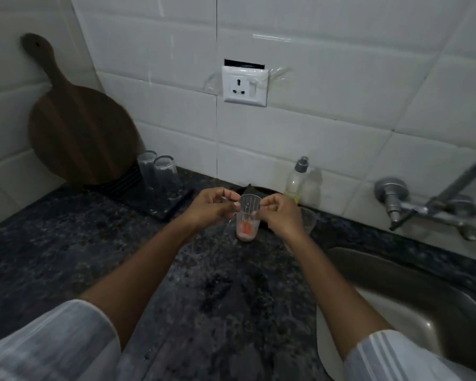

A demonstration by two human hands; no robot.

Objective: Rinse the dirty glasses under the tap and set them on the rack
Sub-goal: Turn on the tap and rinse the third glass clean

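Setting: dark speckled counter [74, 243] under a white tiled wall [327, 133]; steel sink [396, 298] at near right, tap [429, 207] on the wall above it.

Rack [160, 200]: dark tray, far left of centre, carrying two clear glasses [160, 171] upside down. By their position these look finished, though you cannot confirm it.

Dirty glass [247, 224]: upright on the counter at centre, pinkish residue with an orange streak at the bottom. Not yet rinsed. It stands between rack and sink, well apart from the tap.

Second glass [309, 220]: partly hidden behind your right hand; its state cannot be told.

Left hand [213, 206]: arm stretched forward, fingers curled, tips pinching the left side of the dirty glass's rim.

Right hand [282, 213]: mirrored pose, fingers curled, tips pinching the right side of the same rim.

Also present: round board [80, 127] leaning in the far left corner; soap bottle [297, 177] against the wall; socket [245, 85] above.

Remaining, as judged: carry the dirty glass right to the tap, rinse, invert on the rack; then likely the second glass.
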